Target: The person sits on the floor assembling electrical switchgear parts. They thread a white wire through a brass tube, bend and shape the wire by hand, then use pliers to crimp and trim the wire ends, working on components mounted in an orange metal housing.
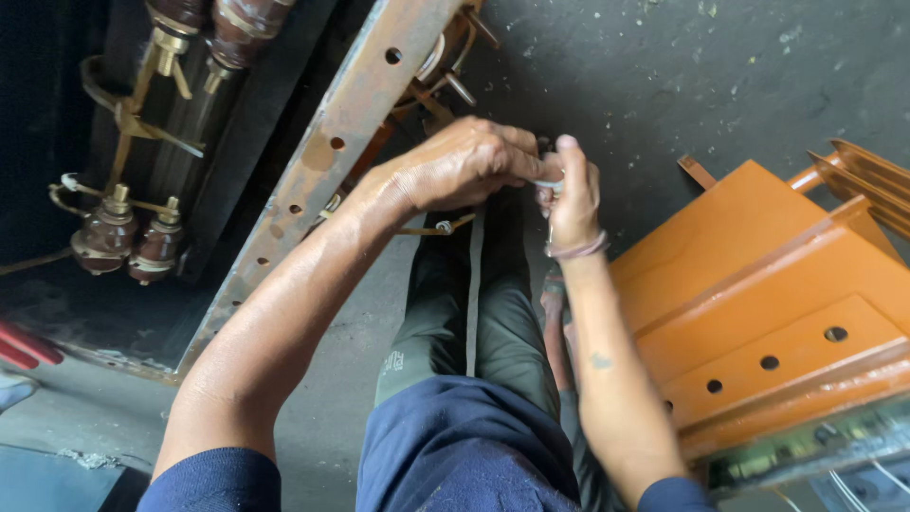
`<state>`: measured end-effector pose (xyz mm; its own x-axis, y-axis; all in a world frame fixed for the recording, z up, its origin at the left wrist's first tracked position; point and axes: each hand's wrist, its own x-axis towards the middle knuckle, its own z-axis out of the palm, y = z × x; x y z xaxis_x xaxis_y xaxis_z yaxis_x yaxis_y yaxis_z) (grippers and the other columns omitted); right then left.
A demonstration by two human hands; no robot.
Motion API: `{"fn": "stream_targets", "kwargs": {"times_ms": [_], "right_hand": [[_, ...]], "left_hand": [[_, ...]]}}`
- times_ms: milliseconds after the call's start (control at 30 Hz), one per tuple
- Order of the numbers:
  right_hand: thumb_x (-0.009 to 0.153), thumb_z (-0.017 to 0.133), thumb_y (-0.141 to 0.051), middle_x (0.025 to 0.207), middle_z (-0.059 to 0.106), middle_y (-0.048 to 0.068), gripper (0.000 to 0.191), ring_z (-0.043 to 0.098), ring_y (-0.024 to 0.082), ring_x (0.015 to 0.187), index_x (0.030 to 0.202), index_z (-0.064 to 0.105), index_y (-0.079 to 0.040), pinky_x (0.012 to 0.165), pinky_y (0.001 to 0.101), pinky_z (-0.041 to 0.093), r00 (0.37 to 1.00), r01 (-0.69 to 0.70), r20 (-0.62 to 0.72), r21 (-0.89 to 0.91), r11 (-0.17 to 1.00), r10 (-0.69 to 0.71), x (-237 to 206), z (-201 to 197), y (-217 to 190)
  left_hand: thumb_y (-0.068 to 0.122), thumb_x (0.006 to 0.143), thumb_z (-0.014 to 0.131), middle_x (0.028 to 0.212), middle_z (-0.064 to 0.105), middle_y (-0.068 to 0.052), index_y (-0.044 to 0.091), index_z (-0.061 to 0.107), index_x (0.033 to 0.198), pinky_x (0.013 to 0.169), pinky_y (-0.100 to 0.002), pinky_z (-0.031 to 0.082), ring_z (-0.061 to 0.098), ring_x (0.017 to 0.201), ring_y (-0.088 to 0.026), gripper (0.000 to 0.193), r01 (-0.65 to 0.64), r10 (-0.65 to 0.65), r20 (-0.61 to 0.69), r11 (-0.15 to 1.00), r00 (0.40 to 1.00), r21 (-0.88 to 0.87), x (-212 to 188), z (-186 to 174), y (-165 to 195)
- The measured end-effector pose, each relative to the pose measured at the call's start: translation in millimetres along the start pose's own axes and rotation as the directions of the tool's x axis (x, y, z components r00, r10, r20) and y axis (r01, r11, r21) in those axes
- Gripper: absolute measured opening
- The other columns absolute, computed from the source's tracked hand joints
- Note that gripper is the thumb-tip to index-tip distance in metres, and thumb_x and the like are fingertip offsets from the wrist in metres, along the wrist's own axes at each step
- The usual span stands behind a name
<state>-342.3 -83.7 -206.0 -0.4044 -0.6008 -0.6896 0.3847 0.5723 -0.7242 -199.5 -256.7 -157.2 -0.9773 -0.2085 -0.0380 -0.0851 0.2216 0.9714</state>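
Orange steel bracket, with a row of round holes, lies on the floor at the person's right side; no label or package shows anywhere on it. Left of the bracket, both hands meet above the knees. The left hand curls down, fingers bent tight over a small metal fitting. The right hand, nearer the bracket, pinches that same fitting between thumb and fingers. Further left of the bracket runs a rusty bar with holes, and beyond it stand brown insulators.
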Motion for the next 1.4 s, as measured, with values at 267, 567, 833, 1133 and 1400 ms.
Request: {"fn": "stream_targets", "kwargs": {"times_ms": [267, 567, 833, 1133, 1400], "right_hand": [[0.117, 0.031, -0.054, 0.071, 0.055, -0.003, 0.063, 0.054, 0.007, 0.064, 0.091, 0.062, -0.006, 0.062, 0.0272, 0.039, 0.818, 0.35, -0.198, -0.572, 0.742, -0.539, -15, 10, -15], [0.114, 0.033, -0.048, 0.064, 0.053, 0.002, 0.062, 0.05, 0.014, 0.058, 0.078, 0.057, -0.004, 0.057, 0.0327, 0.038, 0.976, 0.18, 0.178, -0.357, 0.917, -0.122, -9, -19, -44], [0.11, 0.04, -0.046, 0.062, 0.051, -0.001, 0.055, 0.047, 0.01, 0.053, 0.076, 0.056, -0.007, 0.05, 0.0295, 0.032, 0.99, 0.103, 0.116, -0.168, 0.98, -0.084, -11, 5, -33], [0.112, 0.037, -0.055, 0.057, 0.054, 0.006, 0.066, 0.055, 0.023, 0.057, 0.072, 0.061, -0.009, 0.058, 0.0355, 0.038, 0.945, 0.048, 0.239, -0.774, 0.631, 0.221, -14, -30, -67], [0.111, 0.042, -0.058, 0.068, 0.064, 0.016, 0.059, 0.066, 0.044, 0.073, 0.095, 0.064, -0.005, 0.062, 0.0503, 0.043, 0.948, 0.312, 0.311, -0.88, 0.358, -0.061, -37, -26, -84]], "left_hand": [[0.002, 0.089, 0.073, 0.097, 0.071, -0.009, 0.012, 0.077, 0.123, 0.072, -0.039, 0.055, 0.071, 0.089, -0.029, 0.036, 0.014, -0.013, -0.092, 1.0, 0.996, 0.011, 12, 6, 1], [-0.004, 0.088, 0.07, 0.1, 0.068, -0.013, 0.007, 0.076, 0.123, 0.075, -0.039, 0.055, 0.07, 0.092, -0.031, 0.038, -0.044, 0.044, -0.035, 0.999, 0.998, 0.016, 7, 1, 3], [-0.002, 0.09, 0.072, 0.096, 0.066, -0.01, 0.012, 0.076, 0.122, 0.079, -0.036, 0.055, 0.067, 0.09, -0.026, 0.035, -0.021, 0.022, 0.004, 0.993, 1.0, -0.117, 7, -11, -2], [0.007, 0.092, 0.076, 0.104, 0.068, -0.012, 0.009, 0.074, 0.117, 0.086, -0.04, 0.055, 0.067, 0.1, -0.029, 0.026, 0.066, -0.065, -0.017, 0.995, 0.998, 0.076, -16, 25, -23], [0.028, 0.097, 0.081, 0.157, 0.045, -0.017, 0.013, 0.042, 0.156, 0.122, -0.054, 0.039, 0.047, 0.147, -0.039, 0.073, 0.359, -0.091, -0.551, 0.842, 0.83, 0.402, -55, 64, 32]]}}
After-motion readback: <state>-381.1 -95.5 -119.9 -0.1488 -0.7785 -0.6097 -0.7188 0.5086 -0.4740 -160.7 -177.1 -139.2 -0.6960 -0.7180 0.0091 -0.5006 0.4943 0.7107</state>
